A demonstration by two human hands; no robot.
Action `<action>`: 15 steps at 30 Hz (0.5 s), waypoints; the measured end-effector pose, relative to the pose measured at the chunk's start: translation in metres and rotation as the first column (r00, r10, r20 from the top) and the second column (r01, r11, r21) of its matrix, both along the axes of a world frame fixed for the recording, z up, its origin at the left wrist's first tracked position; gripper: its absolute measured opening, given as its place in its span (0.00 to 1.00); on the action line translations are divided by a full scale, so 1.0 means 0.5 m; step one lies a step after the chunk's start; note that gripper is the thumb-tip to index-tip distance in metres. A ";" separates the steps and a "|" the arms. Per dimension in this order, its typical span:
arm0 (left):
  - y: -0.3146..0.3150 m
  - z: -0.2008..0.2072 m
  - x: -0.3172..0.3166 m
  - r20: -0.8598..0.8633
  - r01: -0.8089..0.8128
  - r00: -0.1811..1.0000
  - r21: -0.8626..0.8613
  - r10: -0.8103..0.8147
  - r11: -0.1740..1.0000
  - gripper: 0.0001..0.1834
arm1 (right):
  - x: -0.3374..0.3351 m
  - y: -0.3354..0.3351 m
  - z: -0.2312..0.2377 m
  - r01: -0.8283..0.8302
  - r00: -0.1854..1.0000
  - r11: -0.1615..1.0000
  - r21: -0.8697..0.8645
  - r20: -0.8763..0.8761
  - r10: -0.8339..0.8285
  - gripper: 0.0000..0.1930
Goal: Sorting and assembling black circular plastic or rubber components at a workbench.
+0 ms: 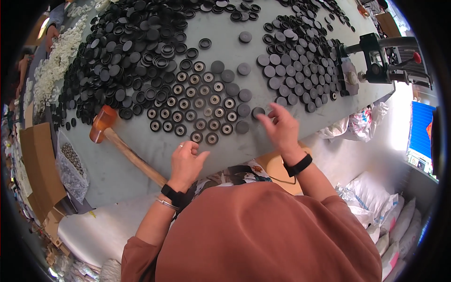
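My left hand (186,162) is at the table's near side, just below the lowest black discs with metal bearing centres (212,138). Its fingers are bent and the thumb stands apart, with nothing visible in it. To the right, my right hand (283,129) hovers with thumb and fingers apart beside a plain dark cap (258,113); whether it touches the cap I cannot tell. Bearing-filled discs lie in a loose patch between the hands and the big heap of black caps (136,51). A few flat grey caps (243,110) line that patch's right side.
An orange-headed mallet (104,123) with a wooden handle lies left of my left hand. Beyond it are a bag of small metal parts (73,162) and a cardboard box (42,164). More caps (300,70) cover the right side, near a green metal press (373,58).
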State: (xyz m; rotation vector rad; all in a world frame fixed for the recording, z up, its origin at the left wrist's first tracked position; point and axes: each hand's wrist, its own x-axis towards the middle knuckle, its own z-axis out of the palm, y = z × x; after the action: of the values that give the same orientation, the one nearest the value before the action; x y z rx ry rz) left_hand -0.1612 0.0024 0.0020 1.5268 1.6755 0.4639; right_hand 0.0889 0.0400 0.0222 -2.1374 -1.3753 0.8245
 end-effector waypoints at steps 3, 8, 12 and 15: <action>0.002 -0.014 0.013 -0.068 -0.028 0.997 0.120 0.037 0.992 0.16 | -0.025 -0.019 -0.008 -0.576 0.810 0.748 0.329 0.354 0.468 0.14; 0.016 -0.022 0.025 -0.049 -0.071 0.996 0.025 0.072 0.997 0.16 | 0.012 0.020 -0.053 -0.615 0.759 0.751 0.240 0.439 0.481 0.16; 0.015 -0.026 0.022 -0.049 -0.071 0.996 0.078 0.075 0.994 0.16 | -0.001 0.086 -0.027 -0.655 0.723 0.687 0.315 0.525 0.449 0.20; 0.017 -0.031 0.025 -0.026 -0.037 0.999 0.214 0.044 0.976 0.16 | -0.066 0.155 -0.029 -0.735 0.654 0.587 0.340 0.584 0.481 0.25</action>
State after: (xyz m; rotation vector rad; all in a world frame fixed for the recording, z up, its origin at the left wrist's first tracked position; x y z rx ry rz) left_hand -0.1489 0.0107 -0.0134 1.6627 1.7275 0.6632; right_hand 0.0558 0.1177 0.0074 -1.3765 -2.3483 0.0693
